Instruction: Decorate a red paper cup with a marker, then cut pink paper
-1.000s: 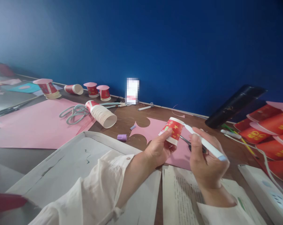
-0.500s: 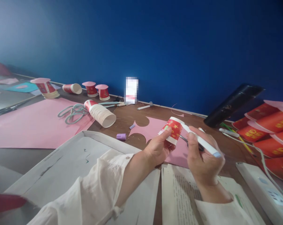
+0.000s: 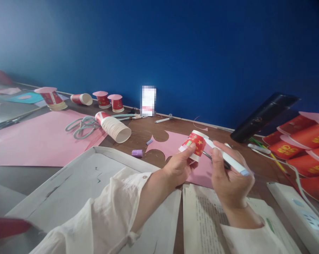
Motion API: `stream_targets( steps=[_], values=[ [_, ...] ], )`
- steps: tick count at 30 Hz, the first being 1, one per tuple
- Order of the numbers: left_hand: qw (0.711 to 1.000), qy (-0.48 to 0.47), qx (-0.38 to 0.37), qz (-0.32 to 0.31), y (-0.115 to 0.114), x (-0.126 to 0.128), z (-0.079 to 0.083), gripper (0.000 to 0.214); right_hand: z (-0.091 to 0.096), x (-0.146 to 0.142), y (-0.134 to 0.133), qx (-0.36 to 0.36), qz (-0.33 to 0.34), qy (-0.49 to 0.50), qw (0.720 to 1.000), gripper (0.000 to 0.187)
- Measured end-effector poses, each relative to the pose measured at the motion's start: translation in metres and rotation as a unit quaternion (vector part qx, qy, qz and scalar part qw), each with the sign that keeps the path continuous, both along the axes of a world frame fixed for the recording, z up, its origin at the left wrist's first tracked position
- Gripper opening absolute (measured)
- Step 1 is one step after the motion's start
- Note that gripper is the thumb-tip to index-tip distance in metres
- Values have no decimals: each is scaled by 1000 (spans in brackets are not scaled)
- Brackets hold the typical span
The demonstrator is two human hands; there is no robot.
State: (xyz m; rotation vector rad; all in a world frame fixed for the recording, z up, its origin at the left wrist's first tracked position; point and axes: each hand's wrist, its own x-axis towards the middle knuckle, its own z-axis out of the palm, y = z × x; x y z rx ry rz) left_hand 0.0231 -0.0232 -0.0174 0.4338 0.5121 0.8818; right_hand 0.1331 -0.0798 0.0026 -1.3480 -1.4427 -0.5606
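– Holding the red paper cup at a slant: is that the left grip pinching it?
– Yes, its thumb lies along the printed side, probably to steady the wall against the pen. The cup is up above the cut pink sheet, clear of the desk
– And the right grip?
– Pinching a white marker as for writing, the tip at the cup's right edge; whether it touches, I can't tell
– Why are the nested cups off to the left?
– Lying on their side there, they seem parked within reach yet out of the marker's way
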Motion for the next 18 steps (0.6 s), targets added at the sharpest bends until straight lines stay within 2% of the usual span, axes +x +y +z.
stream_targets(
  steps=[18],
  values=[
    [1000,1,12,-7,-1,0,0,43,0,0,1,-1,-8,-8,1000,20]
  ],
)
